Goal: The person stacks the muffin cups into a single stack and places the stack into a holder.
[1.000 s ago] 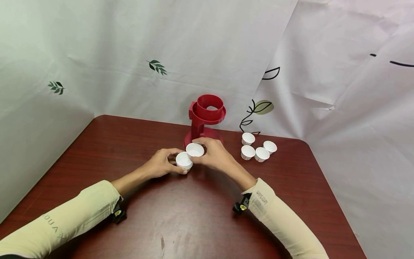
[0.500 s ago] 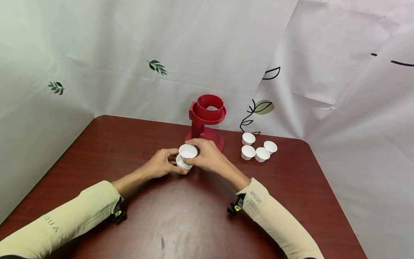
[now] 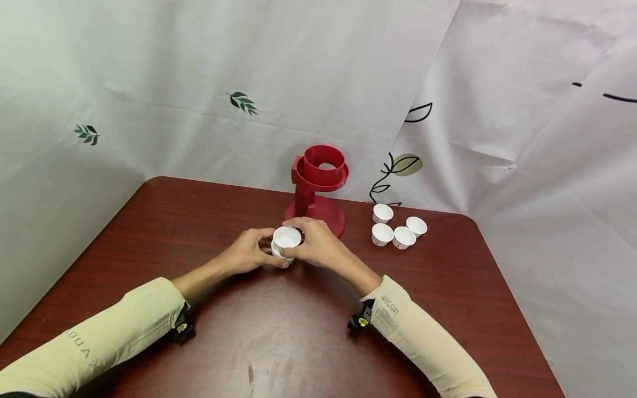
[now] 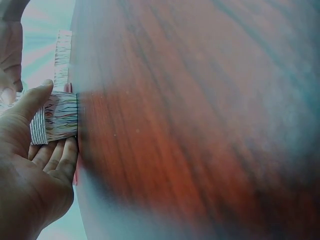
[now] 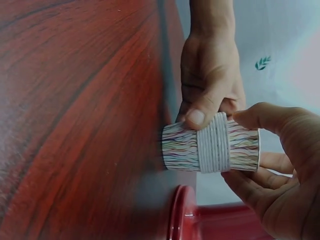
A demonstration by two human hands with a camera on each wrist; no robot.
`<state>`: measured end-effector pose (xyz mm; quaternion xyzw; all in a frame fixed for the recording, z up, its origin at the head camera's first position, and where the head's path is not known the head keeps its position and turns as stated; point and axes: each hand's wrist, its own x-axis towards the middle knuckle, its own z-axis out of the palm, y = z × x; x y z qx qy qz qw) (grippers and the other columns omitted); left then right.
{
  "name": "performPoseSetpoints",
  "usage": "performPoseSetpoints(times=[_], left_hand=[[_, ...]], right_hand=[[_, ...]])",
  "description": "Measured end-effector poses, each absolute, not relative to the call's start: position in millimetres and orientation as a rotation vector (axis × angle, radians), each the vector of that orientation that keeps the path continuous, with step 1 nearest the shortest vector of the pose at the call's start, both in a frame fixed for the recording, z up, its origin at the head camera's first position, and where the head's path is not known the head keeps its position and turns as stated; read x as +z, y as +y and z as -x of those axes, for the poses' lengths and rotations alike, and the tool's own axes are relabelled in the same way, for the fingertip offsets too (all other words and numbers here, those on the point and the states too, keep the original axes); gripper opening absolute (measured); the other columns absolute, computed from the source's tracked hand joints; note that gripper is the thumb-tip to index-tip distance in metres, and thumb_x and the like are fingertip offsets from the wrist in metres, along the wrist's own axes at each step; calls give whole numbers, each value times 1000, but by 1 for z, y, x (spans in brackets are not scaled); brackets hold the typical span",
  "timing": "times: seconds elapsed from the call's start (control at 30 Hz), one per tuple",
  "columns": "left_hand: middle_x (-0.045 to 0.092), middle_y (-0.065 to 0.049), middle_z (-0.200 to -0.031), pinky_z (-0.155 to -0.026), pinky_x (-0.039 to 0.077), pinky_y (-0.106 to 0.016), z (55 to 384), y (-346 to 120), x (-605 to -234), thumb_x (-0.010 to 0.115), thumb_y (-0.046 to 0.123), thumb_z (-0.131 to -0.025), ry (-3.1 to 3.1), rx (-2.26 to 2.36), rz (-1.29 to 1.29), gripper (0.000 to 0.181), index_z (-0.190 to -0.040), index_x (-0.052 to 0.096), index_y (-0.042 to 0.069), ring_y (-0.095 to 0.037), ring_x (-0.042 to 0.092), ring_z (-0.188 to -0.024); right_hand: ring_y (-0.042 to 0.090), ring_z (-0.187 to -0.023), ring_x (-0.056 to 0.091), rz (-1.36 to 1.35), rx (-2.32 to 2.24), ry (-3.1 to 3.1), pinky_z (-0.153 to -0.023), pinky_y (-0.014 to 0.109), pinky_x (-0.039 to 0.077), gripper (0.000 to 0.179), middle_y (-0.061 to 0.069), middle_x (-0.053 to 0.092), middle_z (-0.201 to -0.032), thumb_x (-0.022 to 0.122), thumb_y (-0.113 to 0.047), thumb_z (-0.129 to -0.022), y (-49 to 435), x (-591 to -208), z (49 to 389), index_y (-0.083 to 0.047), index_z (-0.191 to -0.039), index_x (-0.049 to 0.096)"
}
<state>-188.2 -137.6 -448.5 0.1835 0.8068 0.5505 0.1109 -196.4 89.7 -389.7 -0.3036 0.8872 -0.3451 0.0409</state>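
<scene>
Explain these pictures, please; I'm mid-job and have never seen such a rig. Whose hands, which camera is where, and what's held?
There is no machine: someone is working bare-handed. The widest picture comes from a camera on the head, looking forward and down. The other two come from the left wrist camera and right wrist camera, so the table looks turned on its side there.

The left hand grips a stack of patterned paper cups. The right hand holds the top cup near its rim. On the table, a red stand is behind the hands, and four more cups sit to the right.
</scene>
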Motion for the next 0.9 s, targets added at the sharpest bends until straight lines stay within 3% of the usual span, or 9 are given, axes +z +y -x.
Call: performPoseSetpoints(times=[0.27, 0.53, 0.9], left_hand=[[82, -8, -119, -95, 63, -18, 189, -137, -447, 101, 11, -82, 2397, 1599, -545, 57, -133, 76, 3, -9, 77, -108], [83, -5, -117, -96, 62, -18, 189, -138, -447, 102, 13, -81, 2444, 1553, -549, 57, -132, 78, 8, -12, 76, -109], [83, -10, -120, -89, 64, -18, 188, -137, -449, 101, 7, -83, 2365, 1627, -542, 58, -136, 76, 3, -5, 77, -102]], right_hand=[[27, -121, 74, 935, -1030, 2698, -100, 35, 60, 59, 13, 79, -140, 93, -23, -92, 88, -393, 195, -1, -143, 74], [25, -123, 73, 898, -1026, 2707, -102, 38, 60, 63, 10, 79, -139, 91, -36, -95, 88, -396, 193, -4, -146, 73], [25, -123, 73, 889, -1029, 2719, -105, 40, 61, 56, 11, 79, -139, 87, -31, -98, 90, -399, 195, -2, -144, 74]])
